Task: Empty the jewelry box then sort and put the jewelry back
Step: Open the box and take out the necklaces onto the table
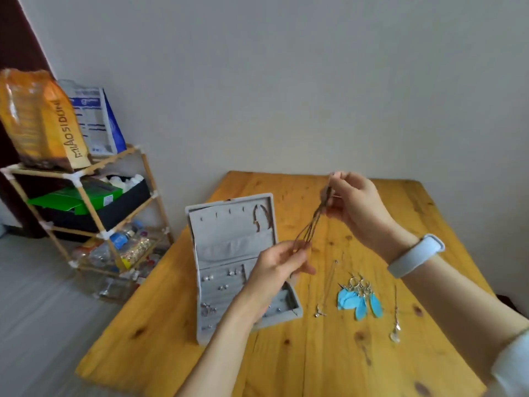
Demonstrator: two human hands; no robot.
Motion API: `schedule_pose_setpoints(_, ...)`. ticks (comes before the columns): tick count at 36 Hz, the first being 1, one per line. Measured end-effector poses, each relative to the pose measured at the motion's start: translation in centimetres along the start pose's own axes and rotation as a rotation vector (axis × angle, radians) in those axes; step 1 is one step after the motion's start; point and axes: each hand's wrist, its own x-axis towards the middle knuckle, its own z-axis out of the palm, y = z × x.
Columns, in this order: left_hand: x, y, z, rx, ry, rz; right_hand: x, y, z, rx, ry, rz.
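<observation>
Head view: my left hand [276, 260] and right hand [353, 204] each pinch an end of the brown cord necklace [310, 224], best held taut above the open jewelry box [229, 270] to avoid tangling.

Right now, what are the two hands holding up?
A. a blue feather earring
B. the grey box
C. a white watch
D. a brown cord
D: the left hand and right hand stretch a brown cord between them, above the table.
</observation>
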Motion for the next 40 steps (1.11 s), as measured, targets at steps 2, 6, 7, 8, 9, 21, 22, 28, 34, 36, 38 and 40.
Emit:
schedule_pose_setpoints(2, -0.9, -2.2, 1.8, -0.017, 0.003, -0.078, -1.2, 1.8, -3.6, 0.041, 0.067, 0.169)
schedule_pose_setpoints(6, -2.4, -6.1, 5.2, 0.025, -0.021, -0.258, -4.3, 6.1, -10.7, 0.041, 0.125, 0.447)
schedule_pose_setpoints(7, -2.5, -6.8, 6.0, 0.041, -0.018, -0.289, -5.2, 7.1, -12.2, 0.038, 0.117, 0.498)
schedule_pose_setpoints(8, -2.4, -7.4, 6.8, 0.070, -0.011, -0.311, -6.1, 8.0, -13.7, 0.034, 0.103, 0.542)
schedule_pose_setpoints(9, -2.3, -7.9, 7.6, 0.106, -0.004, -0.326, -6.9, 8.7, -15.0, 0.026, 0.079, 0.577)
schedule_pose_setpoints(21, -1.7, -11.7, 17.8, 0.553, -0.163, -0.170, -10.6, 12.0, -26.6, -0.774, -0.055, 0.664)
schedule_pose_setpoints(22, -1.9, -12.1, 18.6, 0.651, -0.197, -0.114, -10.2, 12.2, -26.9, -0.810, -0.010, 0.636)
schedule_pose_setpoints(28, -1.2, -13.6, 22.3, 0.895, -0.277, 0.116, -7.1, 14.0, -28.3, -0.619, 0.261, 0.557)
schedule_pose_setpoints(34, 0.4, -14.7, 22.6, 1.143, -0.205, 0.310, -3.9, 14.3, -28.5, -0.586, 0.242, 0.522)
schedule_pose_setpoints(36, 0.6, -14.8, 22.3, 1.173, -0.163, 0.367, -3.6, 14.1, -28.4, -0.764, 0.138, 0.465)
schedule_pose_setpoints(38, 0.9, -15.1, 22.0, 1.209, -0.171, 0.443, -3.6, 14.3, -28.5, -0.951, 0.076, 0.355)
schedule_pose_setpoints(40, 0.9, -15.2, 22.0, 1.239, -0.236, 0.527, -4.3, 14.8, -28.7, -1.064, 0.066, 0.230)
